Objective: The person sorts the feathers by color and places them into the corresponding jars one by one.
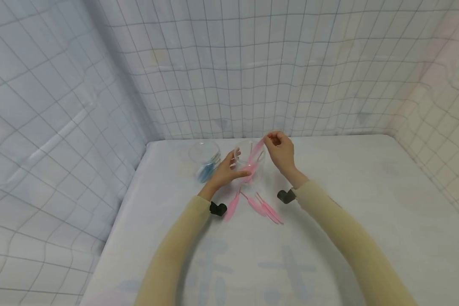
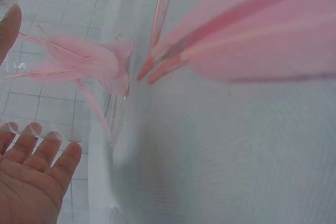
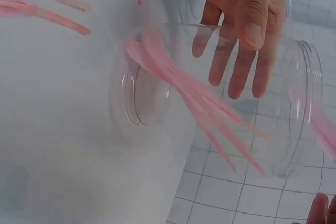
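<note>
A clear plastic jar [image 3: 210,51] has several pink feathers [image 3: 184,87] inside, with their quills toward its mouth. My left hand [image 1: 225,172] holds this jar from the left side, the thumb and fingers on either side of its wall. Over the jar's mouth, my right hand [image 1: 281,152] pinches a pink feather [image 1: 258,146] by its tip, and the feather slants down toward the opening. Only fingertips of the right hand show at the corner of the right wrist view. Loose pink feathers [image 1: 257,205] lie on the table in front of the jar.
A second clear jar [image 1: 203,148] with blue feathers [image 1: 206,171] stands just left of my left hand. The white table [image 1: 348,182] backs onto a hanging grid-patterned sheet [image 1: 275,76], with similar sheets at both sides.
</note>
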The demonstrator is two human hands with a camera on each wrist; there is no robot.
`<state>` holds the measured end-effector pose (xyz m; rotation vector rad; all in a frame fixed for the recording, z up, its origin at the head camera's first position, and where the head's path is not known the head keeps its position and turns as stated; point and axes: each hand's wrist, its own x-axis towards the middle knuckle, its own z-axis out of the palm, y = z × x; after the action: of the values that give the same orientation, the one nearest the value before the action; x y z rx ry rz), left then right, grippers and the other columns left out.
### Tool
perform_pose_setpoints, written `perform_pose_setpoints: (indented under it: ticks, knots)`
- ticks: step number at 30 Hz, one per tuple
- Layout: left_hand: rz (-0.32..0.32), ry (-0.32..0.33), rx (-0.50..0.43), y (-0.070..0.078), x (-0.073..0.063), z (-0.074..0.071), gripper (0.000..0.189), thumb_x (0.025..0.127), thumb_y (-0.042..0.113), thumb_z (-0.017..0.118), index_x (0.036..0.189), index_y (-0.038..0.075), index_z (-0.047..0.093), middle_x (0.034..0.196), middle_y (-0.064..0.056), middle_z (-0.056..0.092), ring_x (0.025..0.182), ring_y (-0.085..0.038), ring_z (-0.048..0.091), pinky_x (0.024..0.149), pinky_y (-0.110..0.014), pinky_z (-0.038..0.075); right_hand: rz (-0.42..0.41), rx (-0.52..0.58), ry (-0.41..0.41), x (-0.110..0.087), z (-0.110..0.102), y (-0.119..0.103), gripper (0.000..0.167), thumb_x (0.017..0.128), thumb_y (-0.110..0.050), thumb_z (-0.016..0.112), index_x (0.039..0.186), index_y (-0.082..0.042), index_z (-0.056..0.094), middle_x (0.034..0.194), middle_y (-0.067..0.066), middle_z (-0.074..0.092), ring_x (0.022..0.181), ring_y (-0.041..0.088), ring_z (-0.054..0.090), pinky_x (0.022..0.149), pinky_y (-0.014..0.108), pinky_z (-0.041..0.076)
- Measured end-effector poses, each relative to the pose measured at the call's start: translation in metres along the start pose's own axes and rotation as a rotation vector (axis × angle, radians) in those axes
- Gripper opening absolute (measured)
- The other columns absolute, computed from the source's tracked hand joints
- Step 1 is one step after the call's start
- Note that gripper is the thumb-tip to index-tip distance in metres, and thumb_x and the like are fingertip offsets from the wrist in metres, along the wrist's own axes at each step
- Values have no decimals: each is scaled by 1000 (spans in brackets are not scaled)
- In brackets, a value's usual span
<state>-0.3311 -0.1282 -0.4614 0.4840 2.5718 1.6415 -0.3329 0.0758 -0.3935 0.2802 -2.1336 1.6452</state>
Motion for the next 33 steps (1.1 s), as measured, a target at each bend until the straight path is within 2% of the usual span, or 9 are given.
perform_pose_setpoints:
  ticks: [2, 6, 13, 17, 20, 24, 28, 33]
  knots:
    - [-7, -1, -4, 0, 0, 2, 99, 74, 35, 82, 151, 17, 21, 149, -1, 33, 134, -26, 33, 105, -35, 32, 10, -43, -23, -3, 2, 3, 14, 90, -13, 63, 95, 0, 64, 88, 7, 59, 78, 17, 51, 69, 25, 40]
    - [-14, 2, -6, -1, -1, 4, 99, 74, 35, 82, 151, 19, 22, 149, -1, 33, 134, -26, 33, 105, -35, 32, -30, -129, -63, -6, 2, 10, 18, 89, -14, 65, 100, 0, 66, 100, 12, 59, 89, 24, 51, 81, 32, 39]
    - [11, 14, 5, 0, -1, 3, 98, 75, 35, 82, 151, 20, 22, 149, -1, 33, 133, -27, 34, 105, -34, 33, -61, -201, -101, -14, -11, 15, 18, 88, -13, 66, 100, 0, 66, 100, 15, 58, 90, 29, 53, 82, 35, 40]
    - [26, 21, 9, 0, 0, 2, 98, 75, 34, 82, 151, 19, 22, 149, -2, 33, 132, -29, 35, 105, -35, 33, -55, -285, -164, -23, -21, 13, 17, 87, -17, 67, 94, -2, 68, 99, 17, 59, 88, 31, 54, 79, 38, 41]
    - [31, 25, 12, 0, 1, 1, 97, 75, 33, 82, 151, 17, 23, 149, -3, 34, 133, -28, 34, 105, -35, 33, -7, -395, -268, -31, -27, 12, 19, 87, -25, 67, 91, -6, 68, 100, 13, 59, 88, 28, 53, 74, 39, 42]
    - [32, 25, 14, -1, 1, 1, 98, 75, 34, 82, 151, 17, 23, 149, -3, 34, 133, -27, 34, 105, -35, 33, 48, -553, -489, -42, -31, 15, 21, 86, -32, 68, 89, -12, 69, 98, 5, 60, 84, 23, 55, 67, 37, 45]
    - [31, 17, 13, -2, 1, 1, 98, 74, 36, 82, 151, 20, 23, 149, -2, 34, 133, -26, 34, 105, -35, 33, 83, -670, -696, -51, -31, 20, 19, 83, -33, 70, 84, -14, 70, 87, 0, 61, 76, 18, 55, 62, 34, 45]
    - [28, 12, 8, -3, 0, 3, 98, 74, 36, 82, 151, 20, 23, 149, -1, 34, 133, -26, 34, 105, -34, 33, 150, -777, -847, -60, -24, 25, 19, 80, -33, 73, 74, -15, 68, 71, -4, 60, 67, 15, 53, 58, 32, 43]
